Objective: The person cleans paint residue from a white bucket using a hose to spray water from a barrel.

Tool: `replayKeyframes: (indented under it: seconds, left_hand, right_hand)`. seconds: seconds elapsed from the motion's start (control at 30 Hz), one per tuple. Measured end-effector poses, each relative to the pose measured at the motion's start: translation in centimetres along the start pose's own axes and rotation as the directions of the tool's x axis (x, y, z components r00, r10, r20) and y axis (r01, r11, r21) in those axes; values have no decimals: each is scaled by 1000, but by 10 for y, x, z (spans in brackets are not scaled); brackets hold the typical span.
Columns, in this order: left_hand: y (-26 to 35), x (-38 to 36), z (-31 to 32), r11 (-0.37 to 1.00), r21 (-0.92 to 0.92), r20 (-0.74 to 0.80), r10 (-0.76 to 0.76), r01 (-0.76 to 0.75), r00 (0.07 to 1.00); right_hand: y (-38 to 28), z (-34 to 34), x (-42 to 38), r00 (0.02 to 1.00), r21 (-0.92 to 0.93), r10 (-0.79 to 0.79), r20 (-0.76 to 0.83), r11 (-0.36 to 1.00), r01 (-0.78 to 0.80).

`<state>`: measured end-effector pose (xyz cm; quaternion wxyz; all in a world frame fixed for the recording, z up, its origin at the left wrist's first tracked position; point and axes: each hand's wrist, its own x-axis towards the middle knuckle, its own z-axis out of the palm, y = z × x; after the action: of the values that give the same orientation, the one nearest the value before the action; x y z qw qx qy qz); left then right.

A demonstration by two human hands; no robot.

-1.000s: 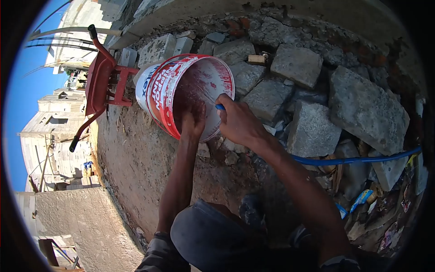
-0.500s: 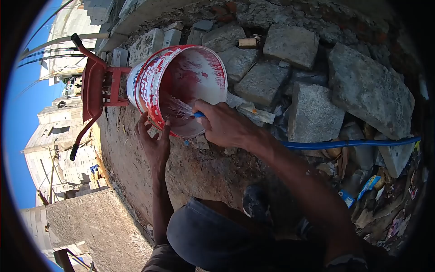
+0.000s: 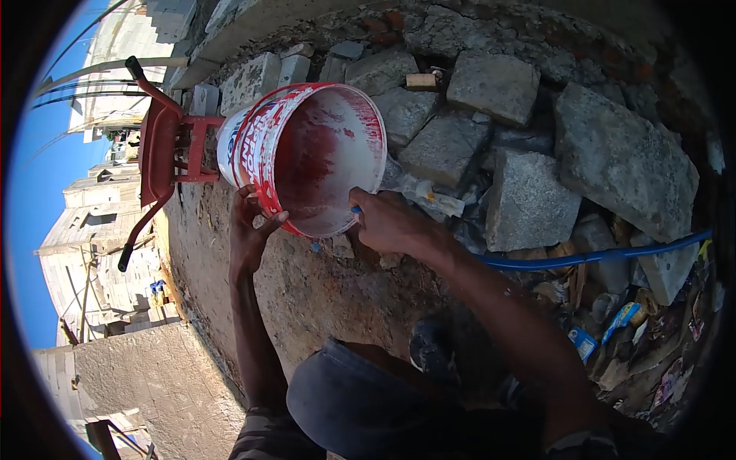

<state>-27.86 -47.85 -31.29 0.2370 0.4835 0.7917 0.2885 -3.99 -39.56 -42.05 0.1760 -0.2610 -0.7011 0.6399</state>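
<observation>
The right hand (image 3: 391, 224) covers the nozzle end of the blue hose (image 3: 598, 257) — only a sliver shows at the bucket (image 3: 307, 157) rim. The bucket's lettering is partly wrapped out of sight. Litter (image 3: 636, 337) beside the rubble is too small to identify.

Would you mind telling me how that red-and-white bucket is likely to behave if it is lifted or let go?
The bucket probably lifts easily: it lies tilted on its side and looks almost empty. Its round wall may roll on the dirt if the left hand leaves the rim. The red-smeared, seemingly wet inside near the right hand could be slippery.
</observation>
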Motion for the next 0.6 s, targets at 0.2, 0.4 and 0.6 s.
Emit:
replayKeyframes:
  seconds: [0.2,0.4,0.6]
  left_hand:
    - [-7,10,-1,996,67,60,56,-60,997]
    - [15,-5,23,989,77,114,116,-126,987]
    - [15,-21,40,977,122,52,172,-177,984]
  right_hand:
    - [7,-6,1,971,-32,37,-236,998,-45]
    - [7,-15,7,963,21,38,-268,999,-34]
    - [-2,-18,8,987,-21,64,-148,997,-68]
